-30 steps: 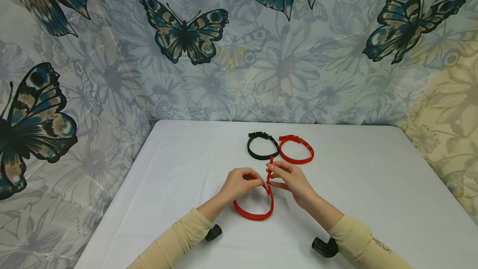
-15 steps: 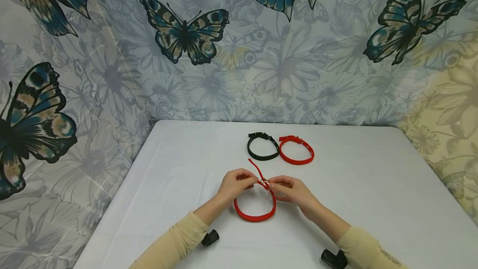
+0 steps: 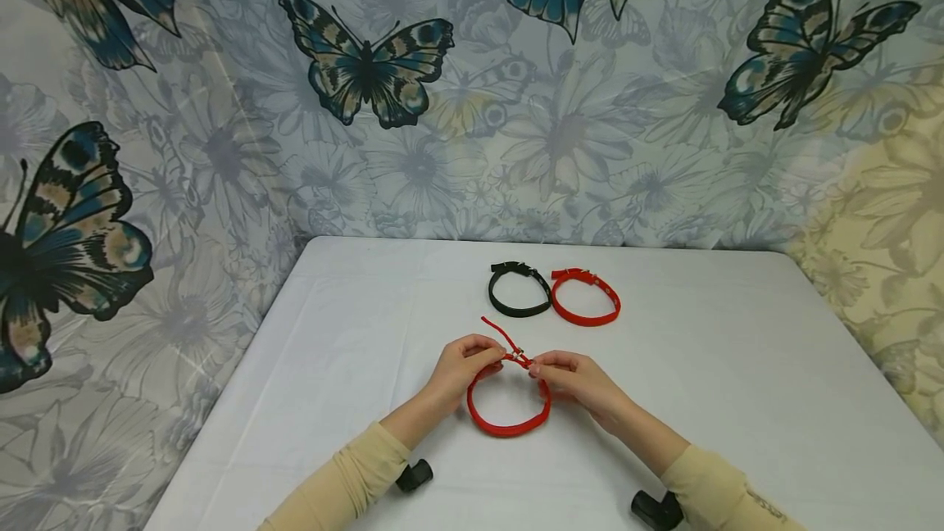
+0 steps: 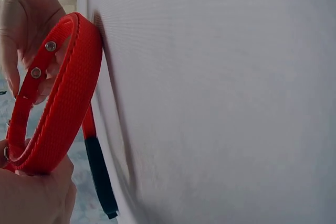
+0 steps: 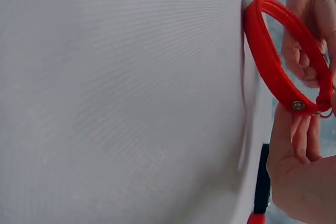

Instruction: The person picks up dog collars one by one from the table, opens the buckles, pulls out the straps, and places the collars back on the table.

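A red collar (image 3: 505, 431) is held as a loop between the two hands over the white table, its far side raised. The left hand (image 3: 463, 369) pinches the strap left of the metal buckle (image 3: 519, 356). On the other side of the buckle, the right hand (image 3: 583, 382) pinches the band between thumb and fingers. The strap's free tail (image 3: 496, 326) sticks out past the buckle, up and to the left. Metal eyelets (image 4: 35, 72) show along the band in the left wrist view. Seen from the right wrist, the collar's padded part (image 5: 262, 51) comes close to the tabletop.
Farther back on the white table (image 3: 369, 301) lie a black collar (image 3: 519, 311) and a second red collar (image 3: 586, 319), side by side and both buckled. Behind the table's back edge hangs a butterfly-print cloth (image 3: 413, 170). Small black devices (image 3: 415, 475) sit at both sleeves.
The right hand has let go of the upright strap tail and come down to the band beside the buckle. The tail now leans left, and the loop has shifted slightly right.
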A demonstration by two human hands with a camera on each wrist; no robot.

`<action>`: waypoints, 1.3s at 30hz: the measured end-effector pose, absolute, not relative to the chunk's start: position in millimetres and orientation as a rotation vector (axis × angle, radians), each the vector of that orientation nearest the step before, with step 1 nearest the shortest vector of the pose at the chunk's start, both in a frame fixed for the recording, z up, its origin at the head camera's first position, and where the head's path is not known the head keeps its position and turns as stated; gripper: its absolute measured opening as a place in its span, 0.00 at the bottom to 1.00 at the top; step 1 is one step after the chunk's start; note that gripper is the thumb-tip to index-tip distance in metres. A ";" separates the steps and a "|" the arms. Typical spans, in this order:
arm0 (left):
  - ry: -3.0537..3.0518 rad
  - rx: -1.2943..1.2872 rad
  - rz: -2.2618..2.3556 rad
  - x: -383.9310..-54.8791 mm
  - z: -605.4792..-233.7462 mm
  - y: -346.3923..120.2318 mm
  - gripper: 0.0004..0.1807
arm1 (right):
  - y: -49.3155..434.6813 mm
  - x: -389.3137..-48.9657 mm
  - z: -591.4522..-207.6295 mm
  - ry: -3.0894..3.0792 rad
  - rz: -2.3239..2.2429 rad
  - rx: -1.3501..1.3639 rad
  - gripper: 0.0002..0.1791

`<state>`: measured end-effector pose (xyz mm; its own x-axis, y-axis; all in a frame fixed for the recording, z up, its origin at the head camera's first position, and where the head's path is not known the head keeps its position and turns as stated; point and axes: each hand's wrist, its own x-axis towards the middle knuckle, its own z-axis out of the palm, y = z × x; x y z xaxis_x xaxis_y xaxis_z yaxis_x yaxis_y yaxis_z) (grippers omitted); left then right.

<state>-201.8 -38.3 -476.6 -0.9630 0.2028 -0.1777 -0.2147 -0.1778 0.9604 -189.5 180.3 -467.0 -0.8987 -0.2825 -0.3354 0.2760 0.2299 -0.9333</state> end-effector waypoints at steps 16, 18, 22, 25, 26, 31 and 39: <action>2.000 0.105 1.796 -208.4 -472.9 -63.0 0.16 | 182.4 -193.2 -463.3 1.971 -1.782 -0.051 0.24; 2.021 0.101 1.767 -208.5 -472.8 -64.4 0.16 | 182.5 -193.1 -463.0 1.965 -1.779 -0.060 0.24; 2.048 0.078 1.743 -208.0 -474.5 -65.9 0.15 | 183.0 -192.3 -461.8 1.942 -1.779 -0.078 0.24; 2.040 0.059 1.742 -207.3 -475.8 -66.8 0.16 | 183.7 -191.1 -460.7 1.925 -1.775 -0.090 0.24; 2.030 0.054 1.748 -207.2 -476.1 -67.1 0.16 | 184.0 -190.9 -460.4 1.919 -1.774 -0.095 0.24; 1.976 0.045 1.800 -206.7 -477.2 -68.8 0.15 | 186.1 -191.0 -460.4 1.898 -1.773 -0.123 0.25; 1.956 0.034 1.843 -206.6 -479.5 -70.1 0.14 | 187.7 -191.3 -461.4 1.911 -1.769 -0.120 0.24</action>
